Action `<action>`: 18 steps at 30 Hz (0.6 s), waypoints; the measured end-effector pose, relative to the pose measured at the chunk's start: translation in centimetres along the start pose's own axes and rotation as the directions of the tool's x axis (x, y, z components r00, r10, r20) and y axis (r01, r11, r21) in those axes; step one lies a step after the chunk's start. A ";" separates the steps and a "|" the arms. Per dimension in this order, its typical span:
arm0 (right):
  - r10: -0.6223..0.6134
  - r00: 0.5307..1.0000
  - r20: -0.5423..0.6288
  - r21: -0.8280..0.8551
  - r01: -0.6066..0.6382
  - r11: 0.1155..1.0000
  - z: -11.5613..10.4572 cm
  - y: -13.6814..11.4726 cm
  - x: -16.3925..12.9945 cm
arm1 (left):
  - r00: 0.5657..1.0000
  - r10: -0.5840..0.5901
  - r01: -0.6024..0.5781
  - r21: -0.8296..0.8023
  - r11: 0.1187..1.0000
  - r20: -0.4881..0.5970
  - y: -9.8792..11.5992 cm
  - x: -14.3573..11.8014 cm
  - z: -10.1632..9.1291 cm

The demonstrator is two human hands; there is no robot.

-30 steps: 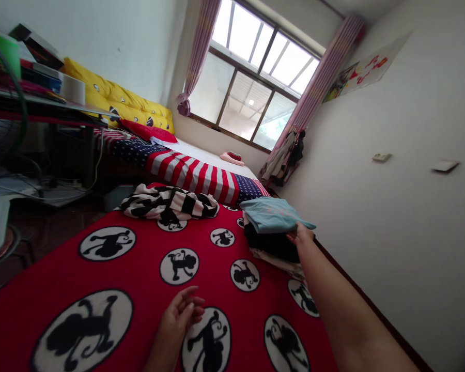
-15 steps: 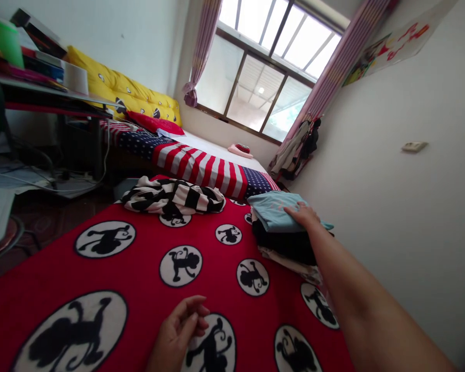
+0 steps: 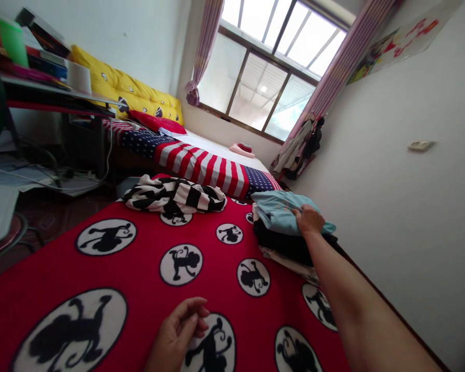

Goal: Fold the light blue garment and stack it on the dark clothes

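Light-blue folded garment (image 3: 277, 212) flat atop pile (long axis toward window), right hand (image 3: 308, 219) on it.

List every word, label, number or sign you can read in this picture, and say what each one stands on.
No text can be read.
Wall poster: red marks, too blurred to read.
Books on the desk: no lettering legible.
Red blanket: monkey pictures only, no words.
Light blue garment under the right hand: no print readable.

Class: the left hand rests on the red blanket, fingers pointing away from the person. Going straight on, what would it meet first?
Probably the striped garment: the left hand has only bare red blanket ahead until then, though depth is hard to judge.
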State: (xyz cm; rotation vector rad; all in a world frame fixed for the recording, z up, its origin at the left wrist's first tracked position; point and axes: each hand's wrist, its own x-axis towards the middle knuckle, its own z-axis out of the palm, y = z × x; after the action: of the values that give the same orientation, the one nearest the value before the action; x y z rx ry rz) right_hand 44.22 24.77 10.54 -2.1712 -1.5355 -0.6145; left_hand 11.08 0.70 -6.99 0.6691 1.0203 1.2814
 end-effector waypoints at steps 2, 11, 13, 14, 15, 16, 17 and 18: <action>0.162 0.979 -0.126 0.033 -0.159 0.987 0.3 0.2 -0.9 | 1.000 0.006 -0.006 0.000 1.000 0.010 -0.1 0.0 -0.1; 0.157 0.987 -0.018 -0.032 -0.157 0.987 -1.0 -0.5 -0.6 | 1.000 0.028 -0.028 0.010 1.000 0.015 0.1 0.0 0.5; 0.067 0.996 -0.054 0.004 -0.066 0.998 -1.4 -1.3 0.0 | 0.999 0.037 -0.037 0.011 0.999 0.015 0.2 0.0 0.6; 0.025 0.998 -0.053 0.045 -0.022 0.999 -1.3 -1.7 0.0 | 0.999 0.039 -0.039 0.009 0.999 0.009 0.2 0.0 0.6; -0.005 1.000 -0.026 0.095 0.007 0.995 -1.2 -2.0 -0.1 | 0.999 0.037 -0.037 0.009 0.999 0.004 0.3 0.0 0.6; -0.026 0.999 0.029 0.140 0.021 0.990 -0.9 -2.3 -0.3 | 0.999 0.034 -0.034 0.010 0.999 0.000 0.4 0.0 0.6; -0.044 0.993 0.109 0.170 0.025 0.985 -0.5 -2.5 -0.6 | 1.000 0.032 -0.032 0.014 0.999 0.000 0.4 0.0 0.6; -0.063 0.978 0.199 0.179 0.027 0.983 -0.1 -2.7 -0.9 | 0.999 0.032 -0.032 0.019 0.999 0.003 0.4 0.0 0.6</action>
State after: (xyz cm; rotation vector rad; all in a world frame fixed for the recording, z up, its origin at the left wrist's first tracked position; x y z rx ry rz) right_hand 41.35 24.86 10.27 -2.1230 -1.6780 -0.2628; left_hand 11.47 0.87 -6.38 0.7042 1.0249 1.2997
